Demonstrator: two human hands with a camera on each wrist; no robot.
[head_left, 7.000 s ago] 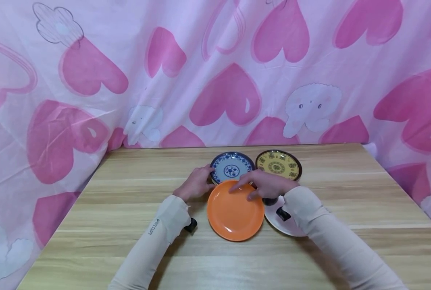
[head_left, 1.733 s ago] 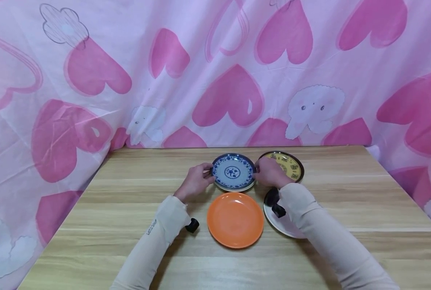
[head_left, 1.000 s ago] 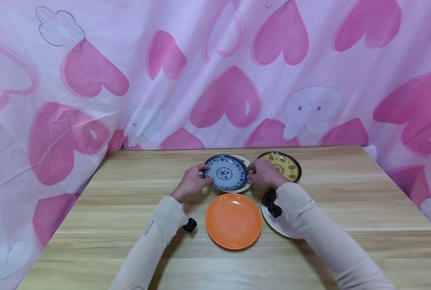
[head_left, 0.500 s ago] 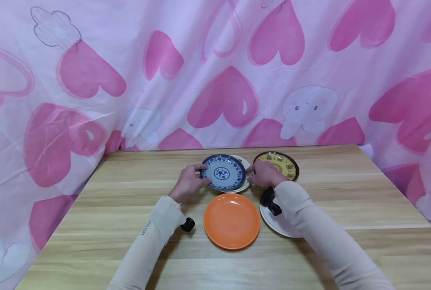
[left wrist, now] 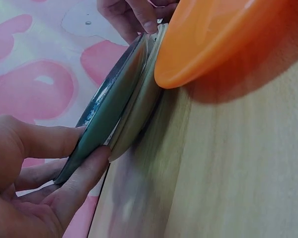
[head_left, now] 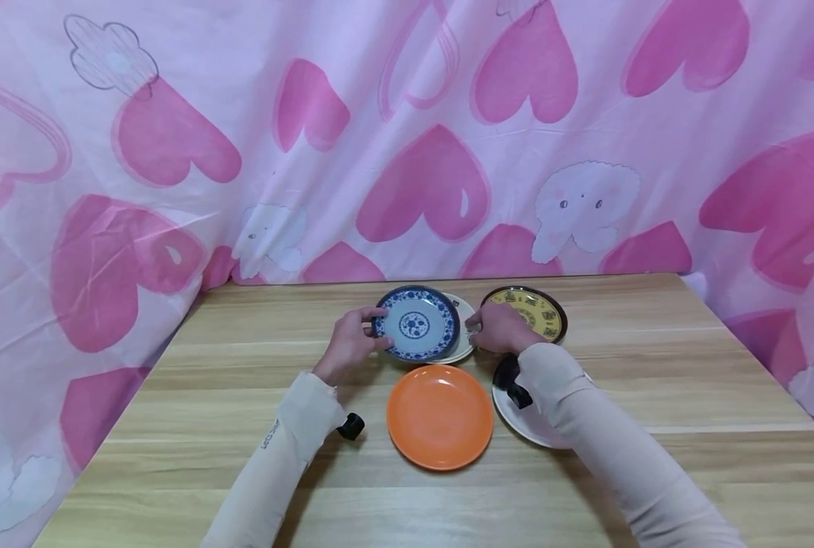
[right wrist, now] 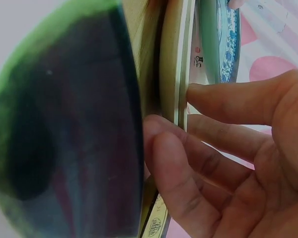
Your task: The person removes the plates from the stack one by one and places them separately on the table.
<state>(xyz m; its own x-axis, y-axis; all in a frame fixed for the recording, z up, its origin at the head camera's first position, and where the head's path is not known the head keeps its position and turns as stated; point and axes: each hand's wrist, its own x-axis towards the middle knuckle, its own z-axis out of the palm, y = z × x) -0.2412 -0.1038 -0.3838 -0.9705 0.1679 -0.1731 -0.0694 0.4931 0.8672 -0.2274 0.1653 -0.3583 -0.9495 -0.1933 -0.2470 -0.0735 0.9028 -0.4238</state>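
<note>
My left hand (head_left: 349,342) pinches the left rim of a blue-and-white patterned plate (head_left: 415,326). In the left wrist view this plate shows a green underside and tilts away from the cream plates (left wrist: 139,111) beneath it. Seen from the head, the cream plates (head_left: 466,335) stick out to the right of the blue-and-white one. My right hand (head_left: 505,329) holds their right rim; in the right wrist view one digit lies on the rim (right wrist: 184,64) and other fingers reach to the underside. The right hand partly covers a yellow plate with a dark brown rim (head_left: 550,316).
An orange plate (head_left: 439,417) lies in front of the cream ones. To its right a white plate (head_left: 526,422) is partly hidden by my right sleeve and a black wrist camera. The wooden table (head_left: 242,396) ends at a pink heart-patterned curtain (head_left: 420,183).
Earlier my right hand was over the orange plate, then moved to the stack's right rim. The blue-and-white plate has since moved left with my left hand, uncovering the cream plates below.
</note>
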